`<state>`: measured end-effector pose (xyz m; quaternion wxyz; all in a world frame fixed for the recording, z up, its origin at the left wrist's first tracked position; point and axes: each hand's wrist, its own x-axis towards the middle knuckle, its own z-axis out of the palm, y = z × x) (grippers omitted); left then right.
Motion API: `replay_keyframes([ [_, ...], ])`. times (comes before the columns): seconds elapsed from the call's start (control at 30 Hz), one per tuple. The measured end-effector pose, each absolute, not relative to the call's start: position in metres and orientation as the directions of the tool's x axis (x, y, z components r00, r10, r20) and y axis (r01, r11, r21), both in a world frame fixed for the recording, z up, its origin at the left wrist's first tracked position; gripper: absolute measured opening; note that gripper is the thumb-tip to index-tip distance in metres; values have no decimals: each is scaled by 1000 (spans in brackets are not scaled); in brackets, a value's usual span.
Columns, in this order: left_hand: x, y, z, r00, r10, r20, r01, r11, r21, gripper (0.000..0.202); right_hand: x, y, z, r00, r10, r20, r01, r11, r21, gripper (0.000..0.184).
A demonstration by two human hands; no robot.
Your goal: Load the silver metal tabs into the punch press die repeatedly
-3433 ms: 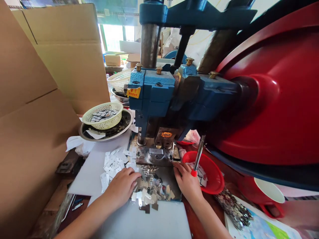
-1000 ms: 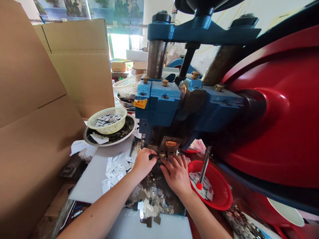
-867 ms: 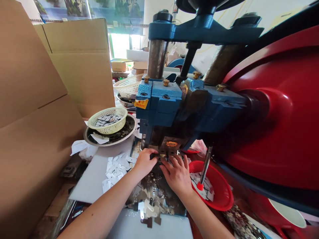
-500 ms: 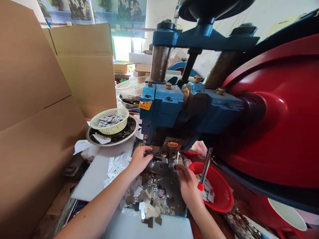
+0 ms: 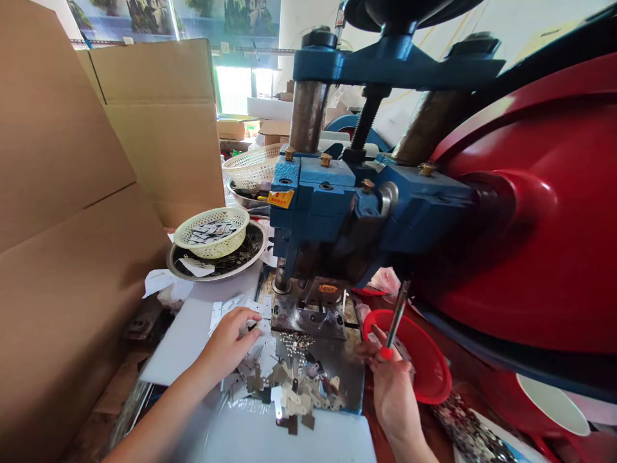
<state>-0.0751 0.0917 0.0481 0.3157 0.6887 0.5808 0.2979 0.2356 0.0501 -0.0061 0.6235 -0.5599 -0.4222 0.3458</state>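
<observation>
My left hand (image 5: 227,342) lies on a scatter of small white metal plates (image 5: 231,304) to the left of the press, fingers curled down and pinching at one of them. My right hand (image 5: 391,384) is at the near rim of a red bowl (image 5: 429,376), just below the red tip of a steel lever rod (image 5: 395,315); its fingers are blurred. Between the hands lies a heap of stamped metal pieces (image 5: 294,386) on a steel tray. Behind it, the die block (image 5: 308,316) sits under the blue press head (image 5: 313,199), with no hand at it.
A big red wheel guard (image 5: 530,212) fills the right side. A cream basket (image 5: 212,231) of plates rests in a steel dish (image 5: 193,270) at the left rear, with a second basket (image 5: 248,168) behind. Tall cardboard sheets (image 5: 72,225) wall off the left. A white sheet (image 5: 186,331) covers the bench.
Both hands have drawn back from the die. My left hand went left and down to the white plates; my right went right toward the red bowl. The press ram sits lower.
</observation>
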Motion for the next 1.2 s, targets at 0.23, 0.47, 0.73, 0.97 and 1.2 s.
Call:
replay_keyframes([
  [0.23, -99, 58, 45, 362, 921, -141, 778, -215, 590, 27, 208, 102, 8, 284, 946, 156, 438, 17, -899, 45],
  [0.47, -83, 51, 37, 370, 916, -156, 835, -255, 487, 8, 203, 130, 24, 241, 959, 150, 587, -21, -809, 37],
  [0.73, -76, 63, 29, 372, 927, -53, 849, -316, 423, 57, 269, 55, 20, 537, 770, 345, 710, -192, -678, 39],
  [0.97, -61, 77, 23, 292, 956, 21, 876, -276, 396, 26, 187, 70, 6, -284, 917, 281, 819, 384, -425, 23],
  [1.2, -60, 77, 28, 199, 979, 35, 828, -188, 528, 4, 182, 75, 2, -294, 928, 229, 853, 362, -375, 18],
])
